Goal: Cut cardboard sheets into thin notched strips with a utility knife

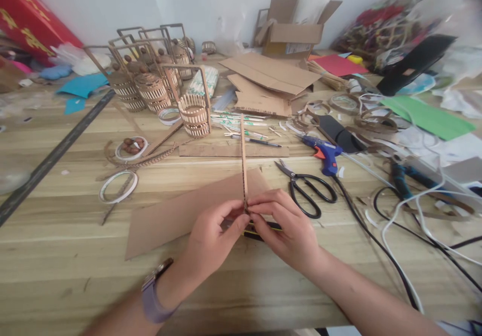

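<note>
Between my two hands stands a narrow cardboard strip (244, 162), its corrugated edge showing, pointing away from me. My left hand (216, 230), with a watch on the wrist, pinches the strip's near end. My right hand (284, 225) pinches that same end from the other side, fingertips meeting the left ones. Under the hands lies a yellow and black tool (252, 232), partly hidden, its kind unclear. A flat piece of cardboard (161, 220) rests on the table beneath and to the left. Black-handled scissors (307, 188) lie right of my right hand.
A blue glue gun (322, 152) with a black cord lies at right. Several small slatted baskets with handles (152, 92) stand at back left. Tape rolls (118, 186), a pen (256, 140), cardboard sheets (269, 72) and white cables (417, 200) surround the work area.
</note>
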The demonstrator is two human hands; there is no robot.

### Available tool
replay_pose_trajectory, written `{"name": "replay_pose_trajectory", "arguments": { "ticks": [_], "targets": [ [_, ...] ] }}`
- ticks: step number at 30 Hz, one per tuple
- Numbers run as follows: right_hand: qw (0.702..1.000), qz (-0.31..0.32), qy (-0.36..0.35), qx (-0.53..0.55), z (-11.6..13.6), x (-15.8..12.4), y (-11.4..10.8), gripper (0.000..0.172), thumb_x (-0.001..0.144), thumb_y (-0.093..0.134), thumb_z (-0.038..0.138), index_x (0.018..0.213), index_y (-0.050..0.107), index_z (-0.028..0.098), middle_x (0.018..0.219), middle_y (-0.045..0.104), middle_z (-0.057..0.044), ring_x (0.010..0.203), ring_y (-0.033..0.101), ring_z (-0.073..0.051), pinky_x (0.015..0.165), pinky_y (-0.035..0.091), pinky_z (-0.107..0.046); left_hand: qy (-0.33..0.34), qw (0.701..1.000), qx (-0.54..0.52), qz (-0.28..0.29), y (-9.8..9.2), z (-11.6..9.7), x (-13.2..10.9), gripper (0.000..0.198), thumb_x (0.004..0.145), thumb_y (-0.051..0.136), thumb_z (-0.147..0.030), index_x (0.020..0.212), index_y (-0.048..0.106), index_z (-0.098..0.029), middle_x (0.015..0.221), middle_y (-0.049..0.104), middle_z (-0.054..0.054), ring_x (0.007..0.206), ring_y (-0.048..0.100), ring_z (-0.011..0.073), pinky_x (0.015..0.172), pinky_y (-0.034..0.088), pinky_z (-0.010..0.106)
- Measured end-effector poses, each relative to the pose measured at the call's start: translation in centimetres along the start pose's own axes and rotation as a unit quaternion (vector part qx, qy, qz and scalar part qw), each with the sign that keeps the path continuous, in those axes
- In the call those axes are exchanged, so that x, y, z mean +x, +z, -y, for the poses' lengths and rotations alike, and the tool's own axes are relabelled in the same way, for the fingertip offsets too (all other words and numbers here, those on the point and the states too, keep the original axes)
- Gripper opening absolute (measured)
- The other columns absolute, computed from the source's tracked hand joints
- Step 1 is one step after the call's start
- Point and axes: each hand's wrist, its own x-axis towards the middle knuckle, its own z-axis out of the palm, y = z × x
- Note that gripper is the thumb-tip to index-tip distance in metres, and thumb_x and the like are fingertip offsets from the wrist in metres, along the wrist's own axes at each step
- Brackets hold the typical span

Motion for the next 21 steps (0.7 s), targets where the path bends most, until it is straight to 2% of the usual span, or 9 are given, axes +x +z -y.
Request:
{"name": "replay_pose_trajectory", "arguments": {
  "ticks": [6,21],
  "targets": [
    [0.999,0.022,-0.031,-0.038,-0.12,-0.42,0.09,0.015,0.087,0.063,0.010,0.096,0.061,0.021,0.091,0.073,-0.005,0.083,0.065,-0.018,0.073,0.052,-0.036,-0.030,0.998,-0.052,0.005,0.25,-0.25,0.06,0.024,0.091,0.055,-0.030,0.101,0.072,-0.018,0.095,0.076,0.004,0.087,0.069,0.0183,0.076,0.055,0.024],
    [0.996,0.039,-0.056,-0.054,0.25,-0.30,0.00,0.022,0.084,0.064,0.006,0.099,0.061,0.021,0.092,0.075,-0.003,0.082,0.066,-0.018,0.080,0.050,-0.037,-0.034,0.999,0.003,-0.012,0.43,-0.51,-0.14,0.028,0.091,0.047,-0.027,0.090,0.073,-0.018,0.073,0.070,0.001,0.070,0.066,0.0160,0.063,0.053,0.022]
  ]
}}
